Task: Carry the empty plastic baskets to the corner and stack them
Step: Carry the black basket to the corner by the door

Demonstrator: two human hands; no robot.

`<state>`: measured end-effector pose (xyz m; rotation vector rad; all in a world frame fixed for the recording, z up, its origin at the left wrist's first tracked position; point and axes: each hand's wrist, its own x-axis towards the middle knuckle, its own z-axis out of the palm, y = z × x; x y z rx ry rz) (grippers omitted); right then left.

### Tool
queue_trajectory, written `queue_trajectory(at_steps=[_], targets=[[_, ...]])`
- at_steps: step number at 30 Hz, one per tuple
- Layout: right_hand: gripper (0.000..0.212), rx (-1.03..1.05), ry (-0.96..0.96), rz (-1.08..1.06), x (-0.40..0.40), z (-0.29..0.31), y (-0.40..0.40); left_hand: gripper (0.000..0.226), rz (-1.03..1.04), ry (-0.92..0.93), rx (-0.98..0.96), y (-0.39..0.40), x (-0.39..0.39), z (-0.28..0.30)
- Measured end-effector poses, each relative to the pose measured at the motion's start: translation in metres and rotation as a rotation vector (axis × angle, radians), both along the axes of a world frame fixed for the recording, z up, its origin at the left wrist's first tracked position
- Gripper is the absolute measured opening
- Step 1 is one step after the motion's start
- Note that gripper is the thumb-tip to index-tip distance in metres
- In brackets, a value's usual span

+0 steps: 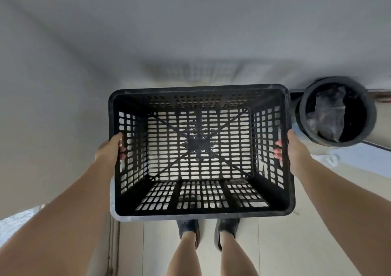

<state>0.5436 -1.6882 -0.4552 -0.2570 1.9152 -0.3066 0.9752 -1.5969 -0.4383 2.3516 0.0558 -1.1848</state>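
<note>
- A pale wall (pixel 190 21) fills the upper half of the view, meeting a light tiled floor (pixel 285 244) just beyond the person's feet.
- A black plastic basket (pixel 201 209) with slotted sides and base is held level in front of the body, above the feet and close to the wall. Nothing is inside it; the floor shows through its slots.
- A round black bin (pixel 369 110) stands just right of the basket, near the wall, with crumpled clear plastic inside.
- The left hand (pixel 110 148) grips the basket's left rim, fingers curled over the edge into the basket.
- The right hand (pixel 294 148) grips the right rim the same way, fingertips showing inside.
- Two dark shoes (pixel 188 227) point towards the wall.
</note>
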Motion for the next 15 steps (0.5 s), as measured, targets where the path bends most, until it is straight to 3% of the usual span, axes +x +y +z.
queue_trajectory(at_steps=[8,15], targets=[[0.047,-0.067,0.028,-0.045,0.007,-0.132,-0.020,0.029,-0.044,-0.024,0.026,-0.029,0.011,-0.125],[0.059,-0.013,0.088,-0.015,0.016,-0.183,-0.031,0.028,-0.072,-0.020,0.014,-0.046,0.017,-0.179]])
